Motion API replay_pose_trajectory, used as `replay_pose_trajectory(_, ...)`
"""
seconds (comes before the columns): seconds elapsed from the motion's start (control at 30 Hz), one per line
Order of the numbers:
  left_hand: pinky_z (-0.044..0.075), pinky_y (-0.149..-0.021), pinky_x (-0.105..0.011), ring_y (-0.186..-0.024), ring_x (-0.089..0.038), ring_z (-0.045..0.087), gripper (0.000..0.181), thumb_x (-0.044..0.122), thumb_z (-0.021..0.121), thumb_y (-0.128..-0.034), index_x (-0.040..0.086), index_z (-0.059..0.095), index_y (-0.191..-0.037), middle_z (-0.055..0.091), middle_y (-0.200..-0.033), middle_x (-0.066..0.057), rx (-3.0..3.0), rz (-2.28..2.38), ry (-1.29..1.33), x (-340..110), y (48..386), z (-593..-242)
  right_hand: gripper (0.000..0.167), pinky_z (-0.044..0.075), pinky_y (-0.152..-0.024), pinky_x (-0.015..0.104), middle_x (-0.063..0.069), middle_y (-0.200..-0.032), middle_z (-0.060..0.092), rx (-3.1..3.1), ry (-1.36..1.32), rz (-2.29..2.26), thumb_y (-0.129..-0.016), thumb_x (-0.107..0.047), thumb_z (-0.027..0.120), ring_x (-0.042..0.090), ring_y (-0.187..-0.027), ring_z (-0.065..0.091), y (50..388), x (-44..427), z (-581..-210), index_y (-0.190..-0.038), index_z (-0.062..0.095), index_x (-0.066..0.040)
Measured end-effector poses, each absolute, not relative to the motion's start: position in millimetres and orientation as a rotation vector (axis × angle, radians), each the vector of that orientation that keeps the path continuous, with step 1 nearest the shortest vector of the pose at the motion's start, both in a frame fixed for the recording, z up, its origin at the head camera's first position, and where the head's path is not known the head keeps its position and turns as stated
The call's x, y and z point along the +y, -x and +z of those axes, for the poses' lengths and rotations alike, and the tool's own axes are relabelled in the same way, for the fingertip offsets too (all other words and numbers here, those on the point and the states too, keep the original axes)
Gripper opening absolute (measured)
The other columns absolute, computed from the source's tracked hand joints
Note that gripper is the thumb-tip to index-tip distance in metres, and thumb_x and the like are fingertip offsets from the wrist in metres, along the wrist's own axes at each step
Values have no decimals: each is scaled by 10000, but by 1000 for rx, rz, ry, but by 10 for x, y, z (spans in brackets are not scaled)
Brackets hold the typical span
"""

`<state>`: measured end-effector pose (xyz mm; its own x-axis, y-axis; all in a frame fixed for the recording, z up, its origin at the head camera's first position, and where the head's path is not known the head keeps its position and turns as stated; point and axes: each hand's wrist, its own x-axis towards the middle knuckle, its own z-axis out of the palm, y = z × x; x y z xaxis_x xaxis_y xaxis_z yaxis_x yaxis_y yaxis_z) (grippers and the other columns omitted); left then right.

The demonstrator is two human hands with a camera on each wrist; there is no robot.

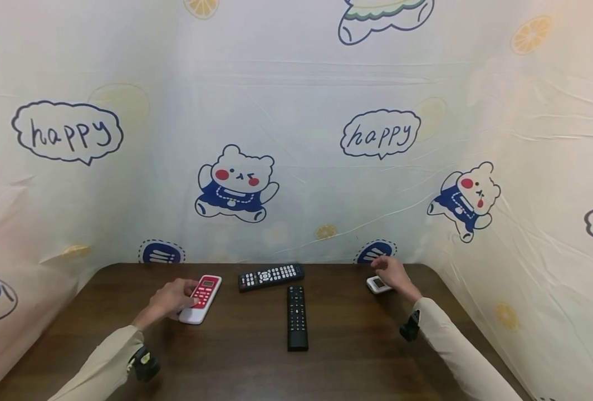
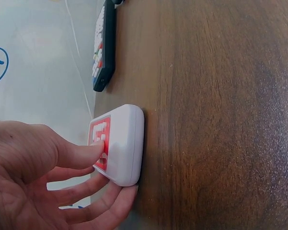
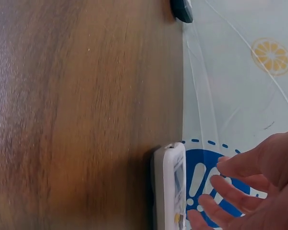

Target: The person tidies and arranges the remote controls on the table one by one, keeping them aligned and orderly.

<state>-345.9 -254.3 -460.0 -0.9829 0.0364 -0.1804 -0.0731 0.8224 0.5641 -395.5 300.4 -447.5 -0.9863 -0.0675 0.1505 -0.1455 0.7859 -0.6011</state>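
Observation:
A white remote with a red face (image 1: 207, 295) lies at the left of the table, and my left hand (image 1: 172, 298) grips its side. In the left wrist view, the thumb of my left hand (image 2: 53, 172) rests on the red buttons of the remote (image 2: 122, 143), with the fingers around its edge. On the right, my right hand (image 1: 392, 274) hovers over a small white remote (image 1: 376, 285) with a dark screen. The right wrist view has that remote (image 3: 170, 187) beside my right hand (image 3: 254, 187), whose fingers are spread and slightly bent, apart from it.
Between the hands, a black remote with white buttons (image 1: 271, 277) lies crosswise near the back edge of the brown table (image 1: 226, 362). Another black remote (image 1: 297, 317) lies lengthwise in front of it. A printed curtain (image 1: 306, 195) hangs behind the table and along its sides.

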Motion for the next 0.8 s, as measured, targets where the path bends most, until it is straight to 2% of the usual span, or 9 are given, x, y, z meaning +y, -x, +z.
replay_pose_trajectory(0.37,625,-649,-384,-915,-322,628,554,59,720,-961,-109,508,-1445,634,-1167,-294,2825,905,23,-2573,3447,-4601,368,496,-1026,621,332,-1244,648,-2919,-241,904,-831,150,548,495,-1210,594,3976,3060,-4468,-1186,645,140)
replay_pose_trajectory(0.6,628,-658,-391,-912,-318,630,562,65,719,-962,-111,501,-1450,629,-1184,-310,2830,908,26,-2587,3435,-4587,466,442,-1090,654,366,-1350,584,-2923,-200,947,-844,140,512,540,-1293,529,3978,3081,-4461,-1303,588,152)
replay_pose_trajectory(0.8,626,-656,-389,-924,-322,633,563,63,717,-961,-101,506,-1456,634,-1199,-300,2835,892,35,-2590,3457,-4592,456,455,-1077,648,365,-1312,611,-2924,-278,825,-813,161,520,545,-1279,540,3978,3141,-4467,-1258,615,163)
